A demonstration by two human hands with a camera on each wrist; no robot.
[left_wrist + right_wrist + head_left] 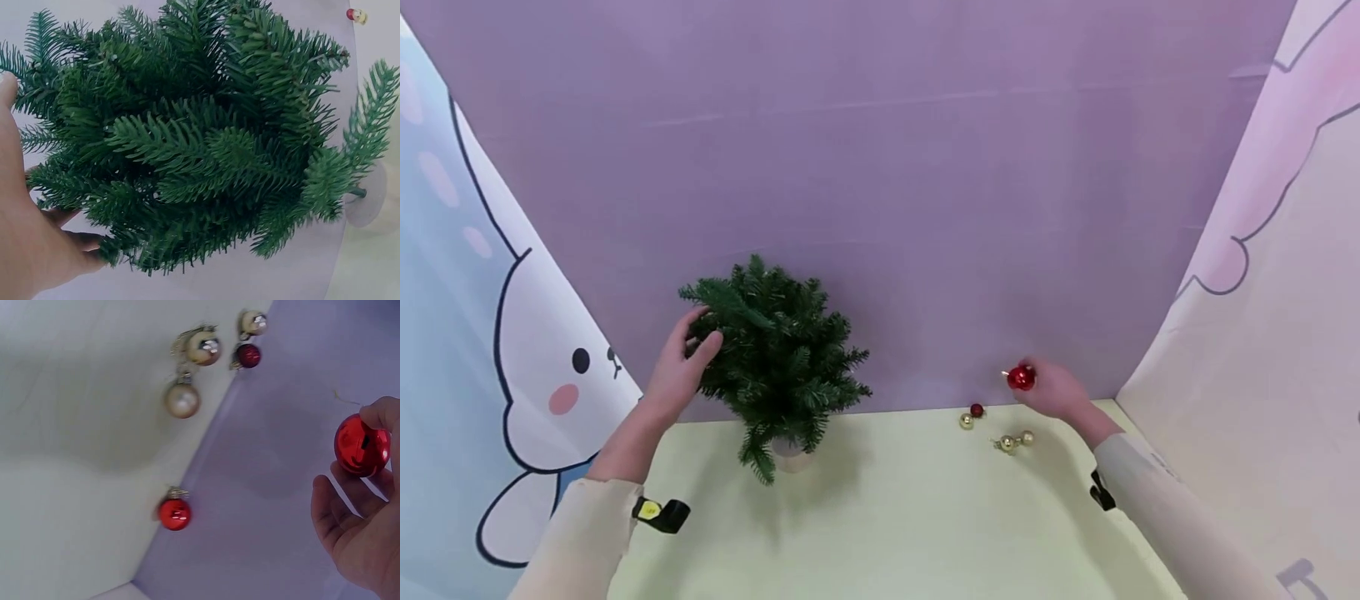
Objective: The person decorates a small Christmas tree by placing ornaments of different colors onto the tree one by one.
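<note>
Holding a shiny red ball point(1021, 378) well to the right of the green tree point(790, 350), pinched by its round body between thumb and fingers of the right hand point(1052, 390). Probably gripped this way to leave the thin gold loop point(345, 399) free, and not crushed under the fingers. Raised above the table point(910, 492), apart from the tree.

Touching the outer branches on the tree's upper left with the left hand point(673, 371), thumb parted wide from the fingers, with fingertips partly hidden among the needles. Perhaps cupped there to steady a bushy top over so narrow a pot point(792, 457), set on the table directly below the tree's lowest branches.

Lying on the table to the right of the tree, close together: a dark red ball point(977, 410) and a small gold ball point(966, 421). Farther right of the tree, just beside one another: a shiny gold ball point(1007, 444) and a pale gold ball point(1027, 437). Farthest from the tree, visible only from the right wrist: a second red ball point(175, 514), near the foot of the purple backdrop point(887, 167). Likely grouped on this side for easy reach, clear of the branches.
</note>
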